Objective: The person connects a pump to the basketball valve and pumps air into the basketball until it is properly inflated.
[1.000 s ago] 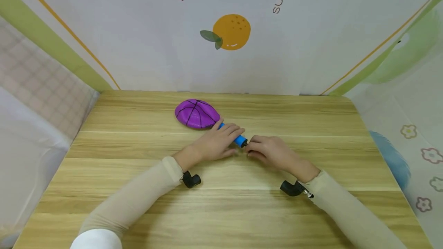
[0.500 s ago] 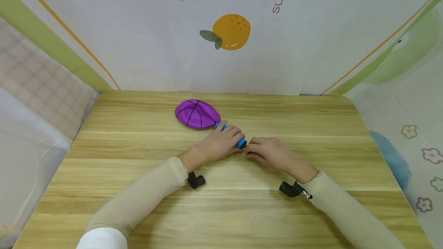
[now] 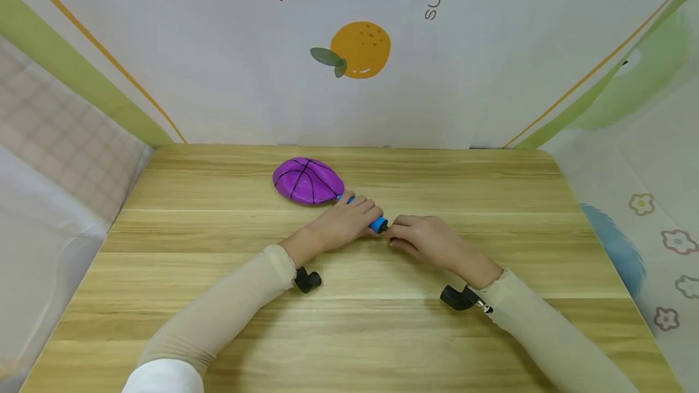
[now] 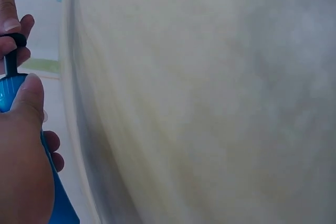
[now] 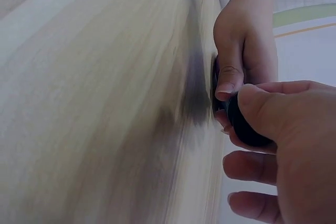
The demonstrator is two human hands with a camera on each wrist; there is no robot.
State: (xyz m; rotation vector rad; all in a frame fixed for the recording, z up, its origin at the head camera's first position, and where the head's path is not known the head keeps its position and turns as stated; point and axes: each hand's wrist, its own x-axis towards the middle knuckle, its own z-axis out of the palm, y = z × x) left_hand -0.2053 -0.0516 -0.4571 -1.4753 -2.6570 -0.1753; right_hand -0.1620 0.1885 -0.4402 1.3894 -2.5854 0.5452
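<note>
A purple ball (image 3: 308, 182) with black lines, dented and partly flat, lies toward the back of the table. Against its right side is the tip end of a blue hand pump (image 3: 378, 225). My left hand (image 3: 345, 221) grips the pump's barrel, its thumb along the near side in the left wrist view. The pump's black handle (image 5: 242, 123) is pinched between the thumb and fingers of my right hand (image 3: 428, 240). A short length of black rod (image 4: 10, 62) shows between barrel and handle. Where the pump meets the ball is mostly hidden by my left fingers.
The wooden table (image 3: 349, 332) ends at a printed white curtain (image 3: 246, 77) behind the ball. More cloth hangs at both sides. A black camera mount sticks out from each sleeved wrist, close over the tabletop.
My left hand has slid slightly right along the pump, and its fingers now wrap the barrel more closely. The right hand stays at the handle. The ball looks the same.
</note>
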